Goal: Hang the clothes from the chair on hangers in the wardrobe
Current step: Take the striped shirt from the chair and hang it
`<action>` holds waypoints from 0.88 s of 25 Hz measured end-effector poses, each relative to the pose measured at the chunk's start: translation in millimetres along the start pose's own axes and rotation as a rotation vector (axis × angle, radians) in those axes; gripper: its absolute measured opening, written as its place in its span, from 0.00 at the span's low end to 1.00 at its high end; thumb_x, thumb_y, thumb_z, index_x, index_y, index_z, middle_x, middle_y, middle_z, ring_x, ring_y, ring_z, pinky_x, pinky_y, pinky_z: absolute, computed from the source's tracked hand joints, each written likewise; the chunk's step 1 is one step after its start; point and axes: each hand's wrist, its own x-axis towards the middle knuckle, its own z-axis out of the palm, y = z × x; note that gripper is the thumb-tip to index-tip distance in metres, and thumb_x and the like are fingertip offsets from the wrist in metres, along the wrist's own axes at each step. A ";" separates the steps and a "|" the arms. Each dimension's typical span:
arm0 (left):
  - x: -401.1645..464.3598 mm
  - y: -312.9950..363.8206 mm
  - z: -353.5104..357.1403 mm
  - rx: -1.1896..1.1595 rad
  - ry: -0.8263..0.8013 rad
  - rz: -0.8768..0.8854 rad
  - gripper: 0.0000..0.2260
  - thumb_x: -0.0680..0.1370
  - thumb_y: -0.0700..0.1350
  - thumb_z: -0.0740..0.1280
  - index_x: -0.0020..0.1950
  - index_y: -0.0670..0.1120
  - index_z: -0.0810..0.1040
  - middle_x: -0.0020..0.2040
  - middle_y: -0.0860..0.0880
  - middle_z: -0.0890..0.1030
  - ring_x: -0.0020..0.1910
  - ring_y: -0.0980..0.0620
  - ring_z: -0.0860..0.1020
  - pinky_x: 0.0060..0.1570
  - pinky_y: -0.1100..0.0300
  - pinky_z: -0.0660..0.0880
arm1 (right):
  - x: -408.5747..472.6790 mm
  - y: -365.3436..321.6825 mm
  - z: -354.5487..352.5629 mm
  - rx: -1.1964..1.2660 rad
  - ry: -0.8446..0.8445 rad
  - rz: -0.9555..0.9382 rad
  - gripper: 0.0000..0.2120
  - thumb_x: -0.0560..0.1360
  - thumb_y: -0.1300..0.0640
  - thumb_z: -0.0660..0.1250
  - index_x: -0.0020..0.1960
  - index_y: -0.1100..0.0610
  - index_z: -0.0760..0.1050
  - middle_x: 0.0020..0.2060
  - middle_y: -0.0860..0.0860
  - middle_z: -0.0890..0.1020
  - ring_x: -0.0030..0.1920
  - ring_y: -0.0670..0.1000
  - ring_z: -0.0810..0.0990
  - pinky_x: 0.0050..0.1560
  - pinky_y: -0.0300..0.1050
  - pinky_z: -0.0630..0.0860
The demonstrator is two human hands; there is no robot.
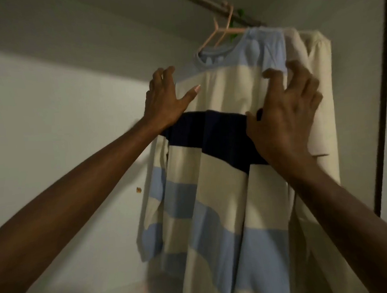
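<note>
A striped shirt [224, 189] in cream, light blue and navy hangs on a pink hanger [223, 31] from the wardrobe rod [211, 6]. My left hand [164, 100] is at the shirt's left shoulder with its fingers spread, and only the thumb touches the cream fabric. My right hand [285, 115] is at the right shoulder. Its fingertips curl onto the light blue sleeve edge, while its thumb presses the navy stripe. Both arms reach upward from the lower corners of the view.
A cream garment [320, 88] hangs just right of the shirt, partly behind my right hand. A bit of green hanger [240, 13] shows at the rod. The pale wardrobe back wall [61, 109] lies to the left. A dark vertical frame edge [385, 89] runs down the right.
</note>
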 end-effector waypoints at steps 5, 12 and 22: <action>-129.8 -16.8 11.8 0.252 -0.147 -0.009 0.42 0.77 0.67 0.64 0.82 0.45 0.54 0.81 0.39 0.54 0.77 0.38 0.60 0.71 0.40 0.62 | -116.8 -10.9 18.4 -0.090 -0.284 -0.211 0.24 0.70 0.53 0.74 0.64 0.59 0.77 0.78 0.65 0.64 0.80 0.66 0.57 0.77 0.62 0.54; -329.0 -23.7 15.3 0.445 -0.358 -0.039 0.40 0.77 0.61 0.68 0.81 0.43 0.55 0.81 0.37 0.55 0.77 0.37 0.61 0.70 0.40 0.66 | -280.8 14.3 -3.7 -0.059 -0.592 -0.264 0.31 0.72 0.47 0.73 0.70 0.63 0.74 0.77 0.69 0.64 0.80 0.67 0.58 0.79 0.63 0.53; -460.6 47.4 -11.3 0.481 -0.697 -0.161 0.42 0.76 0.58 0.71 0.81 0.43 0.55 0.81 0.37 0.56 0.78 0.38 0.61 0.71 0.40 0.67 | -395.4 58.0 -62.1 -0.072 -0.943 -0.084 0.41 0.76 0.44 0.71 0.81 0.61 0.60 0.81 0.66 0.55 0.81 0.65 0.54 0.79 0.63 0.54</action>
